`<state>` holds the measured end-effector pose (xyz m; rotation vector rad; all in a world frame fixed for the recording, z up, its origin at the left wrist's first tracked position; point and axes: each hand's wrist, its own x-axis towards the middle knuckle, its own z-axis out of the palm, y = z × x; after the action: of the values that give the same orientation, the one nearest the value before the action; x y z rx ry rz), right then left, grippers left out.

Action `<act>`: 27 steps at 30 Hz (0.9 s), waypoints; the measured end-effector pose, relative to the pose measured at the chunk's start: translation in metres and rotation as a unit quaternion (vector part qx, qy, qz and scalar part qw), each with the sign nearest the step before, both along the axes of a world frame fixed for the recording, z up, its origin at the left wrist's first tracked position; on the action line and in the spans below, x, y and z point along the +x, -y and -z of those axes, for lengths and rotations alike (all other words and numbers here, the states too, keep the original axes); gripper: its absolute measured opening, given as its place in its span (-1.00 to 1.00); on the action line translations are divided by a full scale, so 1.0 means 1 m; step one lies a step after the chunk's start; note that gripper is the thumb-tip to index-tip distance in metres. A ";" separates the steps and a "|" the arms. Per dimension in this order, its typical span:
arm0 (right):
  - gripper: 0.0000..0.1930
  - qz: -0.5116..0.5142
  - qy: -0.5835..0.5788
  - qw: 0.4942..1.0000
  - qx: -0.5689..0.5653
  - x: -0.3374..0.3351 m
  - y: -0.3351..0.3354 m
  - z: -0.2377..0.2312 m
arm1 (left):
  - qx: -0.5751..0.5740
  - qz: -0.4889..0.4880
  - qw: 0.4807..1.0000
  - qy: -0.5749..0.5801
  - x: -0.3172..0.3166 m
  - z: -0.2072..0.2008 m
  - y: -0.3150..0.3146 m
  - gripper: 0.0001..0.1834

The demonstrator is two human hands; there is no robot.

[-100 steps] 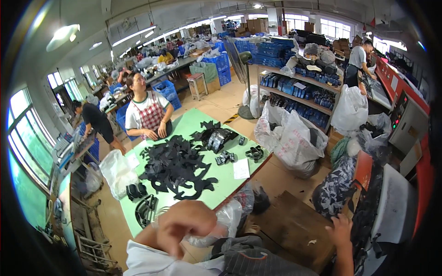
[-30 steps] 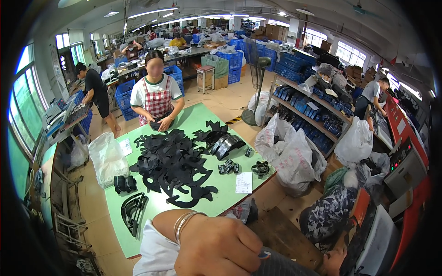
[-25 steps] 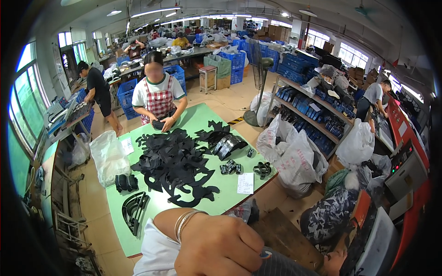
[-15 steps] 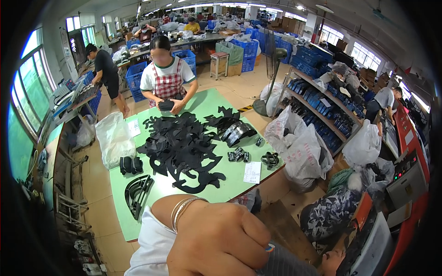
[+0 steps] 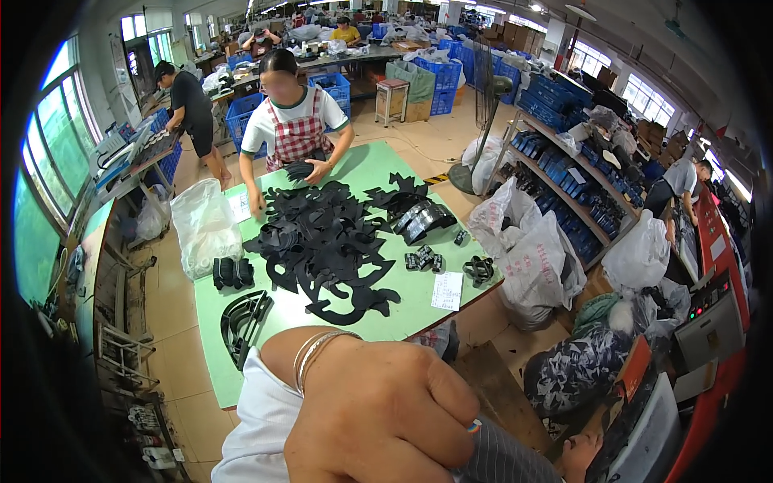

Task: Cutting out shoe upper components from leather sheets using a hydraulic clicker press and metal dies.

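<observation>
My left hand (image 5: 382, 410) fills the lower middle, very close, with thin silver bracelets (image 5: 310, 358) on its wrist and a white sleeve (image 5: 262, 423) behind. Its fingers are curled closed; whatever may be inside them is hidden. Grey pinstriped cloth (image 5: 503, 455) shows beside the knuckles. At the lower right, what looks like my right hand (image 5: 581, 452) is partly visible against a dark edge, its fingers too unclear to read. Beyond my left hand stands a green table (image 5: 213, 366) with a heap of black cut pieces (image 5: 322, 241) and a curved black frame-like part (image 5: 245, 326).
Across the table a person in a checked apron (image 5: 294, 133) holds a stack of black pieces (image 5: 299, 171). A white bag (image 5: 205, 225) and a paper sheet (image 5: 448, 291) lie on it. White sacks (image 5: 535, 258), a shelf rack (image 5: 564, 201) and a red machine (image 5: 729, 241) stand rightward.
The person across the table has lowered one hand to the tabletop, while the other keeps the black pieces. The view has shifted slightly; my left hand stays curled in nearly the same place.
</observation>
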<state>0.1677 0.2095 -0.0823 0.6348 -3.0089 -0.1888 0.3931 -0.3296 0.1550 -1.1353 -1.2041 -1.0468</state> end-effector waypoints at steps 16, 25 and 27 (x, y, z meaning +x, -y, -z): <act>-0.89 0.011 -0.013 1.000 0.006 0.006 -0.001 0.004 | -0.063 0.121 0.982 0.127 0.011 0.032 0.030 -0.67; -0.90 0.031 0.013 0.999 0.012 0.000 0.008 0.004 | -0.061 0.092 0.990 0.088 -0.008 0.004 0.011 -0.83; -0.90 0.028 0.005 1.000 0.006 0.003 0.008 0.001 | -0.043 0.057 0.997 0.020 -0.010 -0.002 0.006 -0.72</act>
<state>0.1708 0.2015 -0.0830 0.5557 -3.0402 -0.2069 0.3835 -0.3360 0.1574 -1.2680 -1.2381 -1.1181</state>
